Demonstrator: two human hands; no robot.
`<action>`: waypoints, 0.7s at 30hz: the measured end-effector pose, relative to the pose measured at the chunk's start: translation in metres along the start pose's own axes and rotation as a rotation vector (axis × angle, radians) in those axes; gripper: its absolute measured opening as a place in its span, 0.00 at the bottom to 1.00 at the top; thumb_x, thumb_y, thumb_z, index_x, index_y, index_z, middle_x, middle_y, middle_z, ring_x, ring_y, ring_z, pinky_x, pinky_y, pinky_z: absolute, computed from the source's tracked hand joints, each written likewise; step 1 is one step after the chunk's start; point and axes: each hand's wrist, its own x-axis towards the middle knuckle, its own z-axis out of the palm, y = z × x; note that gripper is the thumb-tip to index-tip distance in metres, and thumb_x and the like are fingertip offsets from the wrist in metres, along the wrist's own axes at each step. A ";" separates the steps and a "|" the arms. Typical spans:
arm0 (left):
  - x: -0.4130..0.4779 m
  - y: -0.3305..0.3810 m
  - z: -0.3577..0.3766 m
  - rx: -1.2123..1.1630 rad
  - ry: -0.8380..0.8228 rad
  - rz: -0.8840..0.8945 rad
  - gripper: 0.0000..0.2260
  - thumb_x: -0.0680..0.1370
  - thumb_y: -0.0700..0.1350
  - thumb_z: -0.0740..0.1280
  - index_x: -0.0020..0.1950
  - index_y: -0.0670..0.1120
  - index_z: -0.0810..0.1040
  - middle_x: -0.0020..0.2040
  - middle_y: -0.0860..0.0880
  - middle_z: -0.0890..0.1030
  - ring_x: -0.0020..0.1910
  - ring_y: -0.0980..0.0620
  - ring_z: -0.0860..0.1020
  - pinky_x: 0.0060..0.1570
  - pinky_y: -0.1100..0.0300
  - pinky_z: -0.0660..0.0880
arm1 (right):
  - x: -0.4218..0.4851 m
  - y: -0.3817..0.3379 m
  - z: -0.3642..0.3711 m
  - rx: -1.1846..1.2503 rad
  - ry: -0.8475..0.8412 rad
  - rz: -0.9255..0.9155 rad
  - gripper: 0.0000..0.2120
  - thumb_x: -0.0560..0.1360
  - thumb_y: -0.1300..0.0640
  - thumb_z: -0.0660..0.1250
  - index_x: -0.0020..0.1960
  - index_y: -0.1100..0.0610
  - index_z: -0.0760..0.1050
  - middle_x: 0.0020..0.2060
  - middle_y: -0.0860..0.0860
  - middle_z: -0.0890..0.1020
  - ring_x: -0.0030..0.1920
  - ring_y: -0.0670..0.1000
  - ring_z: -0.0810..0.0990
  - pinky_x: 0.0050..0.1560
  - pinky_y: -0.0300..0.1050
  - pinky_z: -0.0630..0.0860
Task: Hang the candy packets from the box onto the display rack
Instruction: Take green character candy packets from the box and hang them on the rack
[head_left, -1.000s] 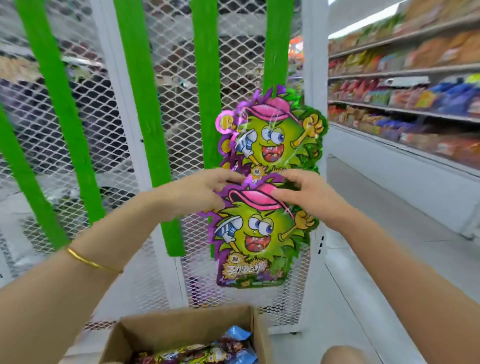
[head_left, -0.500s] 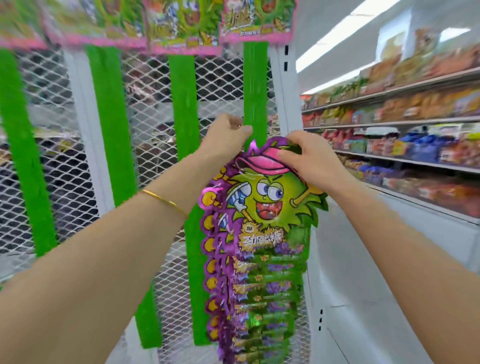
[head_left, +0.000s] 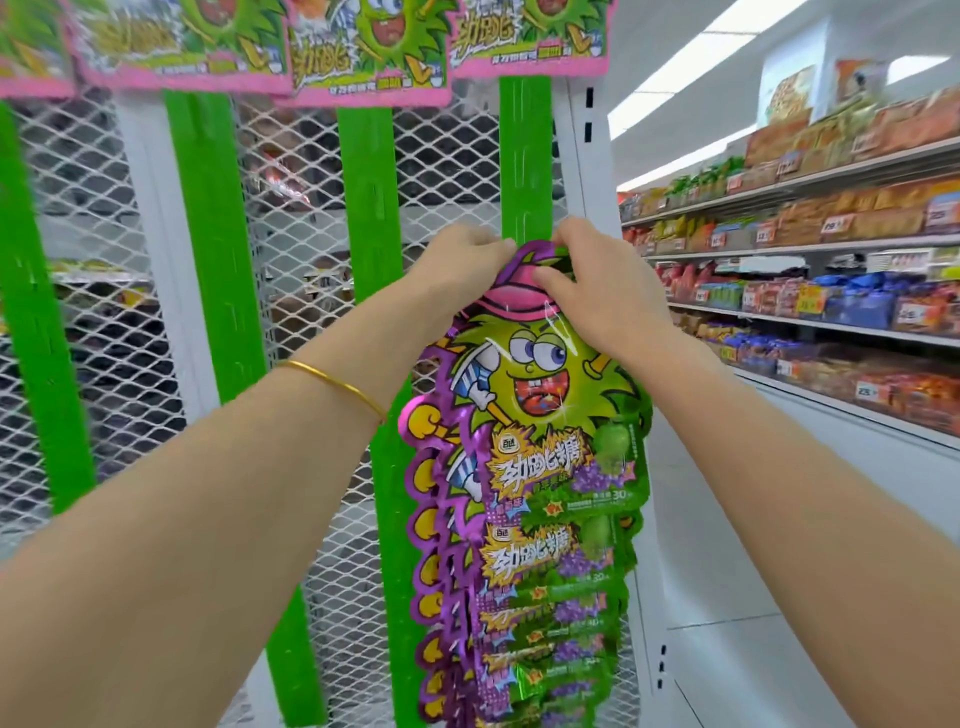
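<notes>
From the head camera I see both arms raised to the display rack (head_left: 291, 218), a white mesh panel crossed by upright green strips. The left hand (head_left: 462, 265) grips the top left edge of the front candy packet (head_left: 540, 395), its fingers (head_left: 485, 243) curled in against the rightmost green strip (head_left: 524, 156). The right hand (head_left: 597, 291) holds the same packet from the other side, thumb pressed flat on the pink cap printed there and the other fingers hooked over the top edge (the hanging hole itself is hidden under them). The packet sits against that strip, on top of a column of matching packets (head_left: 545, 597) overlapping downward. A gold bracelet (head_left: 337, 384) circles the left wrist. Pink-edged header cards (head_left: 363, 57) line the rack's top, and stocked store shelves (head_left: 831, 291) run along the right.
</notes>
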 end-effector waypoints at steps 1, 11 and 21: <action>-0.001 -0.001 0.000 -0.015 0.011 -0.004 0.10 0.80 0.47 0.60 0.51 0.45 0.79 0.42 0.49 0.78 0.37 0.55 0.74 0.35 0.64 0.67 | 0.001 -0.001 -0.001 0.007 -0.019 -0.003 0.13 0.78 0.49 0.61 0.56 0.58 0.67 0.41 0.49 0.72 0.42 0.52 0.70 0.40 0.45 0.65; -0.005 -0.004 0.002 -0.052 0.096 0.010 0.15 0.80 0.46 0.61 0.63 0.41 0.76 0.55 0.45 0.79 0.50 0.53 0.73 0.50 0.64 0.64 | -0.003 0.001 0.001 0.154 -0.182 0.043 0.14 0.76 0.49 0.63 0.55 0.57 0.67 0.46 0.54 0.77 0.47 0.56 0.76 0.47 0.52 0.74; -0.026 -0.051 0.017 0.288 0.131 0.349 0.23 0.73 0.39 0.69 0.67 0.43 0.69 0.54 0.51 0.74 0.53 0.53 0.73 0.59 0.59 0.69 | -0.022 0.007 0.023 0.131 -0.104 0.044 0.19 0.76 0.48 0.63 0.57 0.60 0.65 0.52 0.57 0.75 0.49 0.58 0.75 0.44 0.50 0.70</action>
